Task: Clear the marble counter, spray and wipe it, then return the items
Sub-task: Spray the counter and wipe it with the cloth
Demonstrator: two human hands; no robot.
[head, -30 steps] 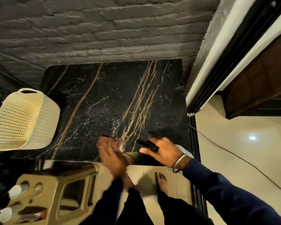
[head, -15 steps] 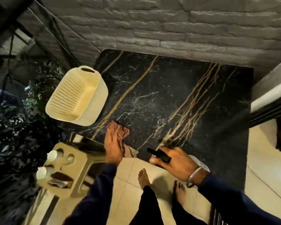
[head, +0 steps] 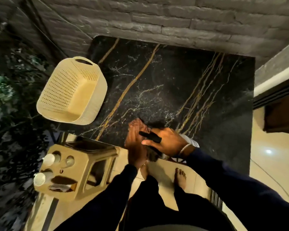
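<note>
The black marble worktop [head: 182, 84], veined with gold and thin white lines, butts against a grey rough-brick wall [head: 157, 19] along its far edge. At its left end sits a cream perforated plastic basket [head: 72, 92] with a handle slot, overhanging the left edge. Near the front edge a dark brownish cloth [head: 144, 127] lies flat on the marble, pressed under the left hand [head: 134, 142], which is blurred. The right hand [head: 165, 142] rests on the front edge just beside it, fingers [head: 148, 142] wrapped over a white bottle with a black trigger head [head: 150, 136]. The rest of the marble surface is bare.
</note>
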